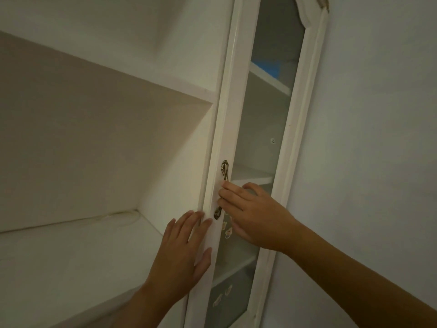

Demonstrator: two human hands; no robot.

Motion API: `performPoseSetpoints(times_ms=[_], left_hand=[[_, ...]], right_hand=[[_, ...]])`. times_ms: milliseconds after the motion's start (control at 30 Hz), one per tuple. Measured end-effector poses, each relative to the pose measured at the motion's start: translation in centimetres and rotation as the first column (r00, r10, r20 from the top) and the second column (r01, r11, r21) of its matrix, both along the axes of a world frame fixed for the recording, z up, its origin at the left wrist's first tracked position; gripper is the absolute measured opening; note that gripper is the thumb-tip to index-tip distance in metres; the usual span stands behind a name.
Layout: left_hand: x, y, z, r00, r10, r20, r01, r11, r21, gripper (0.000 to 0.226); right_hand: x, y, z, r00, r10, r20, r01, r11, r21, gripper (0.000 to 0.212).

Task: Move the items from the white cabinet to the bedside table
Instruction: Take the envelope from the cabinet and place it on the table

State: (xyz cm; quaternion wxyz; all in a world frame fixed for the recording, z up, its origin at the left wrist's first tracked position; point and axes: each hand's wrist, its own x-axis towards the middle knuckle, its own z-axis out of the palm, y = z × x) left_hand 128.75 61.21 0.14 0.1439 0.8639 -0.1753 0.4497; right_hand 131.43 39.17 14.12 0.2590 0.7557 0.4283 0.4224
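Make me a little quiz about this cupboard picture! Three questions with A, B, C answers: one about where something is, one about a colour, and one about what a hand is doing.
1. Where is the blue thing?
A. On an upper shelf behind the glass door
B. On the open shelf at the left
C. In the left hand

2. What colour is the door frame?
A. Brown
B. White
C. Red

3. What is the right hand doing?
A. Hanging loose by the wall
B. Lying flat on the open shelf
C. Holding the door handle

Answers:
1. A, the blue shape shows through the glass, high on a shelf inside.
2. B, the frame is white like the cabinet.
3. C, its fingers curl around the brass handle, while the left hand presses flat on the door's edge.
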Motion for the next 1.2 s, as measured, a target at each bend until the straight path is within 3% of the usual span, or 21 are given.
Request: performPoseSetpoints(times_ms=[500, 800, 1200], left_hand=[[0.9, 1.5, 0.5, 0.997, 0.010, 0.070, -0.016, 0.997, 0.073, 0.057], [0.8, 1.6, 0.6, 0.999, 0.030, 0.042, -0.033, 0.996, 0.079, 0.067], [-1.2, -3.5, 1.1, 0.966, -0.187, 0.181, 0.163, 0.977, 0.140, 0.059]], right_hand=[[1.2, -0.2, 0.2, 0.995, 0.099, 0.022, -0.099, 0.995, -0.001, 0.062], [1.8, -0.4, -0.3, 0.986, 0.157, 0.058, -0.159, 0.987, 0.018, 0.059], [-1.6, -6.8, -1.3, 0.982, 0.184, 0.032, -0.186, 0.980, 0.078, 0.052]])
